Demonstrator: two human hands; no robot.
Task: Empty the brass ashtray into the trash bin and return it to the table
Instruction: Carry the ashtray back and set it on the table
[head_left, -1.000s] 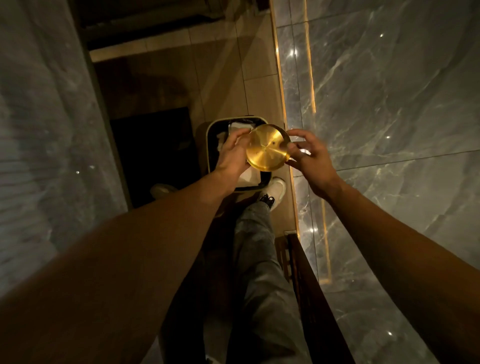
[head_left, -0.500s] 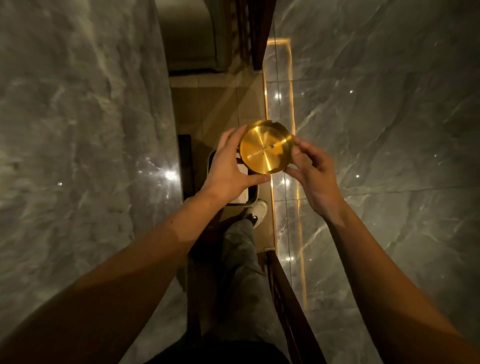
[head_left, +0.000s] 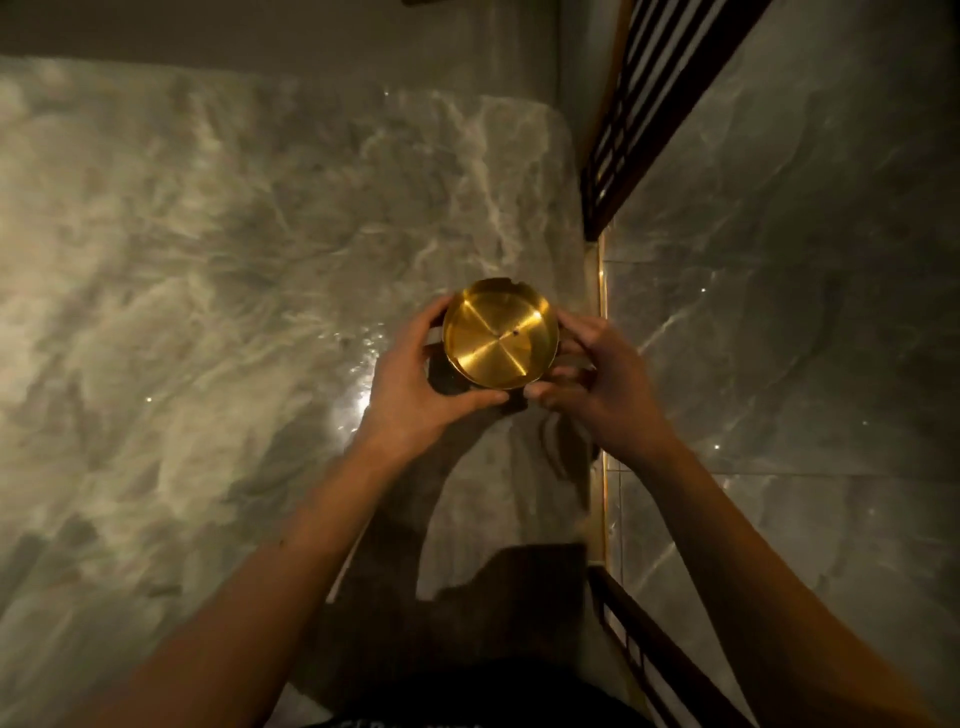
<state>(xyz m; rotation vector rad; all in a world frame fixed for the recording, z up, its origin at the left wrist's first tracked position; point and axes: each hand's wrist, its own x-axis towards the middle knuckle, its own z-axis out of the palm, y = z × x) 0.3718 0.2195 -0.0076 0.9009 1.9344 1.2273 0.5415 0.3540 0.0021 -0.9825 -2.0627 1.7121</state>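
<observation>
- Both hands clasp the brass ashtray (head_left: 500, 340) between them: the left hand (head_left: 415, 387) wraps its 9 o'clock side, thumb curling under toward 6 o'clock, and the right hand (head_left: 597, 384) closes on the 3 o'clock side, its thumb meeting the other near the bottom rim.
- Head view: the ashtray sits upright, mouth up, bowl looking bare apart from one dark speck near the centre; rim notches show at 12 and 8 o'clock.
- It hangs low over the grey marble table (head_left: 208, 312), toward the tabletop's 3 o'clock edge; a dark shadow lies directly beneath it, so I judge it just above the surface or barely touching. Which one I cannot tell.
- A second ago the same two hands held it tipped over the trash bin, underside toward the camera; half a second ago it was being righted with the bin partly behind the left hand. Now the bin is out of sight and the tabletop fills the frame.
- That shift suggests the emptying is done and only the set-down remains.
- Off the table's 3 o'clock side runs a lit floor strip (head_left: 602, 364), with a dark slatted wooden frame (head_left: 639, 130) at 1 o'clock.
- Next likely calls for lowering it flat and loosening both grips evenly, well clear of the edge.
</observation>
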